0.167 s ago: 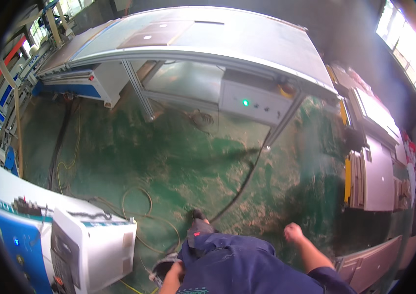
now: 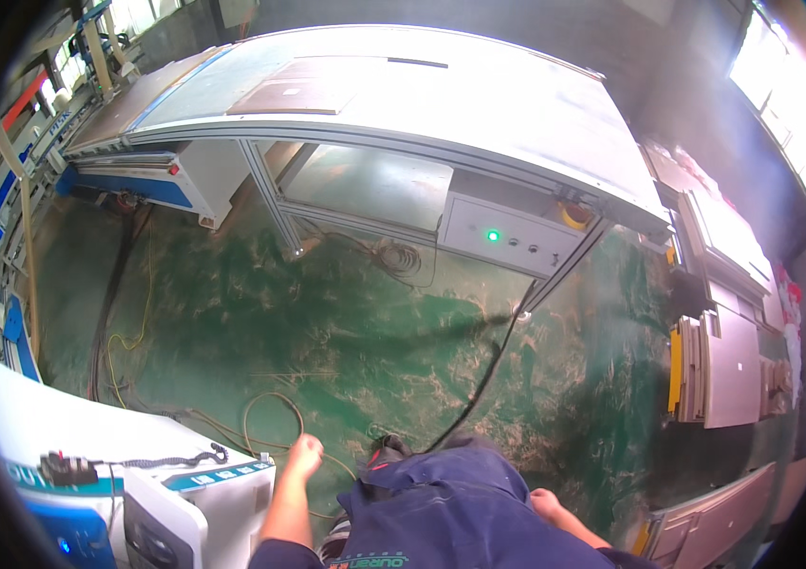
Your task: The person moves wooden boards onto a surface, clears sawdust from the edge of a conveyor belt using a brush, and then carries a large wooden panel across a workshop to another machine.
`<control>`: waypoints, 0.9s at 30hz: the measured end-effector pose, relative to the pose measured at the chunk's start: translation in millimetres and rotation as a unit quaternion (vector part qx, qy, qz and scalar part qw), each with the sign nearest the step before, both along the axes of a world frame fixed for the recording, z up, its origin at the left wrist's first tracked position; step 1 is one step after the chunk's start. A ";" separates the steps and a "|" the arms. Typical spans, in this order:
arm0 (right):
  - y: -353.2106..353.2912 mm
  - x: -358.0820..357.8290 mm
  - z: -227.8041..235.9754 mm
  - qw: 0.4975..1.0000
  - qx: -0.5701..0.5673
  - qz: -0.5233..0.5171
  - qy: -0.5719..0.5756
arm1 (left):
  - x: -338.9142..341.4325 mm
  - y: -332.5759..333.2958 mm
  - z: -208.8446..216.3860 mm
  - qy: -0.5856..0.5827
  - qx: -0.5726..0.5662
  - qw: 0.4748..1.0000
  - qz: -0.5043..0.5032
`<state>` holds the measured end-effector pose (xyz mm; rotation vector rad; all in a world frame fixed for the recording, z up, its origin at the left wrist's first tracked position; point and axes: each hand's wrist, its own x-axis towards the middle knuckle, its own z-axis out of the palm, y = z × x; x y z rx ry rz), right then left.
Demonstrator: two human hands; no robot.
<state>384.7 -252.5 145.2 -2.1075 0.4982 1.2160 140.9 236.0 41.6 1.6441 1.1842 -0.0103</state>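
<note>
My left hand [image 2: 304, 457] hangs in the air at my left side with its fingers curled closed. Nothing shows in it, and it is nearest to the white and blue machine cabinet [image 2: 240, 517] and a looped hose on the floor. At my right side, my right hand [image 2: 545, 504] is partly hidden by my dark blue apron [image 2: 450, 507]. Its visible fingers look curled and empty, and it touches nothing but perhaps the apron. Beyond my feet stands a long table [image 2: 507, 85] with brown panels [image 2: 294, 88] lying on it.
Under the table is a control box [image 2: 474, 230] with a lit green button. A black cable [image 2: 483, 384] and a coiled hose [image 2: 246, 417] lie across the dusty green floor [image 2: 365, 322]. Stacked boards [image 2: 733, 370] stand at the right, with more panels [image 2: 711, 517] nearer me.
My left hand has swung forward and up from beside my leg. My right hand has moved back toward my body. The table and control box now appear lower in the picture.
</note>
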 end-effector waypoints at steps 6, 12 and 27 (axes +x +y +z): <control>61.2 -8.0 4.9 0.973 0.105 0.207 -0.003 | 149.4 195.7 133.6 -0.083 0.015 0.996 0.031; 209.4 66.0 160.4 0.950 0.144 0.232 0.154 | 167.8 284.9 99.0 -0.009 -0.009 0.999 -0.053; 575.5 181.0 211.7 0.697 0.339 -0.443 -0.451 | 98.5 405.2 4.3 0.188 -0.211 0.947 -0.152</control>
